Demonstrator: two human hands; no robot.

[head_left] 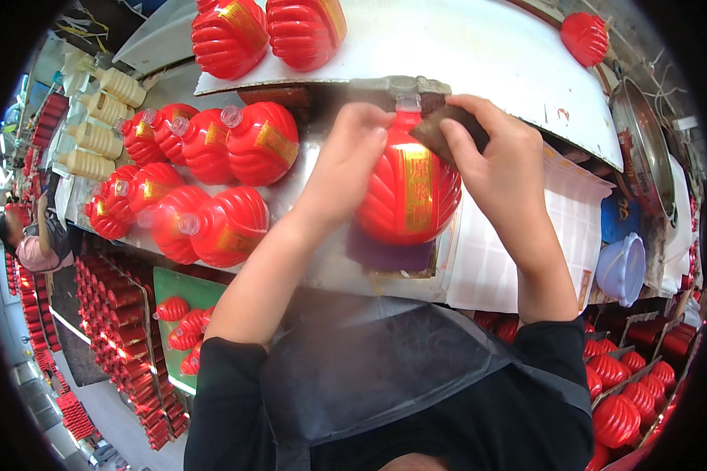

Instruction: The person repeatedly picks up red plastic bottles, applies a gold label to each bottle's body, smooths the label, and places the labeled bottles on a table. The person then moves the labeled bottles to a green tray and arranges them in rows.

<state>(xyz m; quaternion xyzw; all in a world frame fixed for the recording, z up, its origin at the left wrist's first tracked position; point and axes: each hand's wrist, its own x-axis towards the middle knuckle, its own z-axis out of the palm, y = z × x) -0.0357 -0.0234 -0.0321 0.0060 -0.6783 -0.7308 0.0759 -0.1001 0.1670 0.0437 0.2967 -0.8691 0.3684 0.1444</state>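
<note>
Shows co-worker (35,243) in pink top at far L, then cream btls (106,118) in a row, stacked red pcs (122,337) lower down, green tray (177,286) w/ small red btls (187,334); next has grp of gold-labelled btls (263,145) on table (326,271), two more on raised white board (463,47) behind; curls L grip (352,149) just beside clear neck (408,103) of main red btl (408,188), can't tell if closed on it; has that btl in middle, over purple pad (369,253), w/ neck away & label up; pinches dark flat pc (434,132) (kind unclear) betw thumb & fingers of R grip (507,145), at btl's R shoulder, can't tell if touching; then shows white sheet (503,243), lt-purple bucket (624,271), metal pan (648,149), crates (642,318) of red btls below at R
</note>
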